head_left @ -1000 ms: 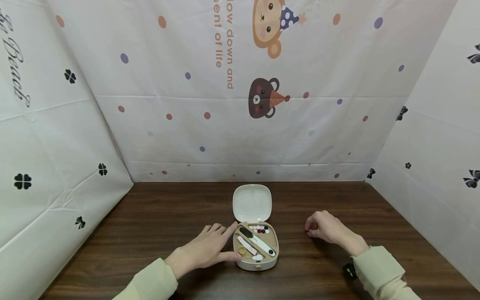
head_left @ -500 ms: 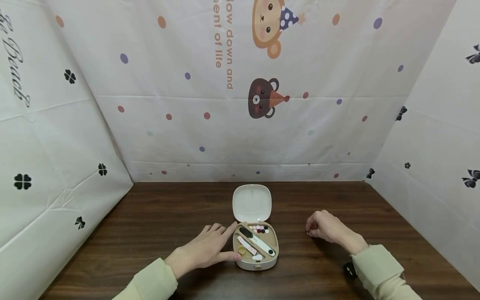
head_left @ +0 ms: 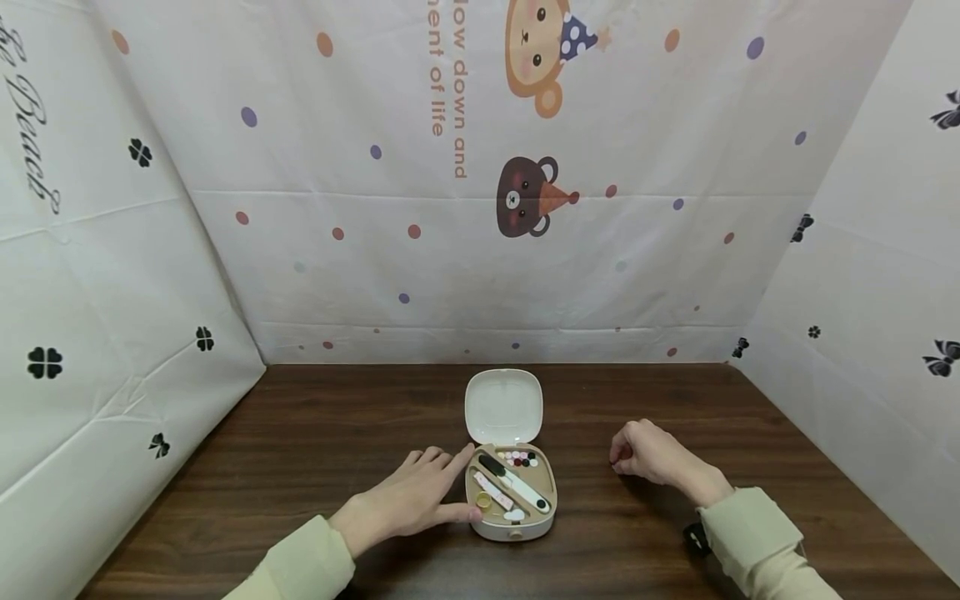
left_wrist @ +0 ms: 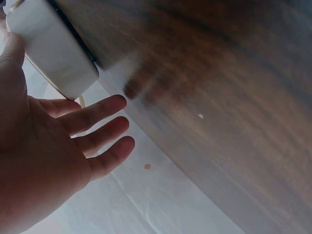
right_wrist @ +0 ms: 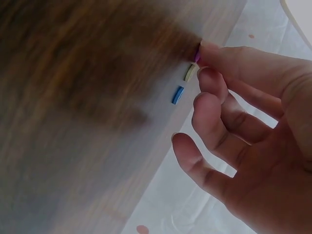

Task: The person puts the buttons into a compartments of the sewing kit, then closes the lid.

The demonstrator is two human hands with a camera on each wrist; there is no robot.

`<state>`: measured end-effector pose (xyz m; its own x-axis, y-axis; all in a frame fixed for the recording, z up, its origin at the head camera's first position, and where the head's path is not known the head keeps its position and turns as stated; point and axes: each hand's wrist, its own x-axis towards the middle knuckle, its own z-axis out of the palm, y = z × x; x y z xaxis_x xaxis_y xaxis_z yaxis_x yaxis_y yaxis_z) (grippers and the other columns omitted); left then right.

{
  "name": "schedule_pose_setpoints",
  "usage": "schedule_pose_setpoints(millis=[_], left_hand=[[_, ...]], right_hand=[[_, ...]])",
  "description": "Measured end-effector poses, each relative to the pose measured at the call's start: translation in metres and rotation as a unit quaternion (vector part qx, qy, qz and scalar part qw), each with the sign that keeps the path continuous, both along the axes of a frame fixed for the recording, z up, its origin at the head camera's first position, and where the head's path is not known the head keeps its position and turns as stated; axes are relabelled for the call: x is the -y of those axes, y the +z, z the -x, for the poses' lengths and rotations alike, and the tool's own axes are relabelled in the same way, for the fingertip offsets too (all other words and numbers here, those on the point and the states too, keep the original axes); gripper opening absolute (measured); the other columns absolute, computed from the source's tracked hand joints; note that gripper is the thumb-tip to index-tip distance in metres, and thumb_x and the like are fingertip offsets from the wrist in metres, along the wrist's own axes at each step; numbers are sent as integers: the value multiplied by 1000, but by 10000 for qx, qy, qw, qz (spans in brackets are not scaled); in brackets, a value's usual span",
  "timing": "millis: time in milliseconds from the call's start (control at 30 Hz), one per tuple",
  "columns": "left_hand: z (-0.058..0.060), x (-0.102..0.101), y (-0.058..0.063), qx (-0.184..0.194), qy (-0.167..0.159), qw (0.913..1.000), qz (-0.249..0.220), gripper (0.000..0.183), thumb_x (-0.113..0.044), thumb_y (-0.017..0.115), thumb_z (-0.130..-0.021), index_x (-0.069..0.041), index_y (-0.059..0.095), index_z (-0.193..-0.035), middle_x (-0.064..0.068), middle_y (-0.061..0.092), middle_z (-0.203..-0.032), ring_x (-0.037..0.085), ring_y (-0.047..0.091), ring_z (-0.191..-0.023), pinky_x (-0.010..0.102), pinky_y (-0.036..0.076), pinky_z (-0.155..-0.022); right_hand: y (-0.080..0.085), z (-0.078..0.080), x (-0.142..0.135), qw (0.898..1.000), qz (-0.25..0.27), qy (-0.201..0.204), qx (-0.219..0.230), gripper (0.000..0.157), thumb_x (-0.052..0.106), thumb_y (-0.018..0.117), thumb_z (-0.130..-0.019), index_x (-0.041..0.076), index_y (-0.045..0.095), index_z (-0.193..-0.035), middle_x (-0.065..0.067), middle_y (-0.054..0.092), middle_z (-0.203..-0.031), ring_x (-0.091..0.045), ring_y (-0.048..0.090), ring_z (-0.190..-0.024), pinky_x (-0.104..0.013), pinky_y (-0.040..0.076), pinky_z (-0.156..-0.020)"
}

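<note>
An open sewing kit box (head_left: 517, 531) stands on the table, its white lid (head_left: 504, 407) tipped back. My left hand (head_left: 408, 500) lies against the box's left side, thumb and index finger touching it, the other fingers spread. In the left wrist view the box's white side (left_wrist: 53, 53) shows by the thumb. To the right of the box, my right hand (head_left: 660, 458) is down at the tabletop. In the right wrist view its thumb and index fingertips pinch a small purple piece (right_wrist: 197, 52). A yellowish piece (right_wrist: 189, 73) and a blue piece (right_wrist: 178, 95) lie beside it.
Inside the box lie a black-and-white tool (head_left: 517, 483), a pink-and-white strip (head_left: 493, 491), a gold ring-shaped item (head_left: 483, 500) and several small coloured buttons (head_left: 521, 457). The dark wooden table (head_left: 360, 408) is bordered by printed white cloth (head_left: 435, 275).
Hardly anything differs: the right hand and sleeve have shifted very slightly. The left hand and the box have stayed in place.
</note>
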<state>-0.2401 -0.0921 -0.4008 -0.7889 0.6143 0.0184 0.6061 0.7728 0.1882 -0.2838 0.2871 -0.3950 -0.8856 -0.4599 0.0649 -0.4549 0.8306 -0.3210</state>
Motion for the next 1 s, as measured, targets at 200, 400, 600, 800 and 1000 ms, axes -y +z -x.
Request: schedule_pose_setpoints(millis=[200,400,600,800,1000], left_hand=[[0,0,1,-31,-5,10000,12,94,-77,39,-85,-12,28,-153,10,54,-139,29,48,-129,52,36,-107],[0,-1,-1,-37,1,10000,-2,95,-78,38,-84,-13,28,-153,10,55,-139,29,48,-129,52,36,-106],[1,-1,-3,-65,-4,10000,-9,95,-77,38,-84,-13,28,-153,10,55,-139,28,48,-129,52,36,-106],[0,0,-3,-63,6,10000,8,95,-78,38,-84,-13,28,-153,9,55,-139,28,48,-129,52,36,-106],[0,0,-3,-16,5,10000,-23,95,-78,38,-84,-13,27,-153,10,55,-139,28,48,-129,53,36,-106]], right_hand=[[-1,2,-1,9999,-55,122,-36,16,7,76,-79,16,66,-71,10,58,-64,2,45,-55,-19,39,-52],[-1,1,-1,9996,-250,123,-73,19,10,76,-81,18,62,-72,12,54,-63,1,43,-55,-20,36,-54],[-1,-1,-1,9993,-316,107,-159,22,11,77,-80,19,58,-71,12,52,-62,1,42,-55,-22,34,-57],[-1,-2,0,9996,-226,150,-51,23,9,75,-81,19,57,-71,12,50,-62,1,41,-54,-21,33,-56],[1,-4,1,9990,124,316,297,20,6,71,-84,14,57,-72,8,51,-63,0,41,-54,-20,36,-52]])
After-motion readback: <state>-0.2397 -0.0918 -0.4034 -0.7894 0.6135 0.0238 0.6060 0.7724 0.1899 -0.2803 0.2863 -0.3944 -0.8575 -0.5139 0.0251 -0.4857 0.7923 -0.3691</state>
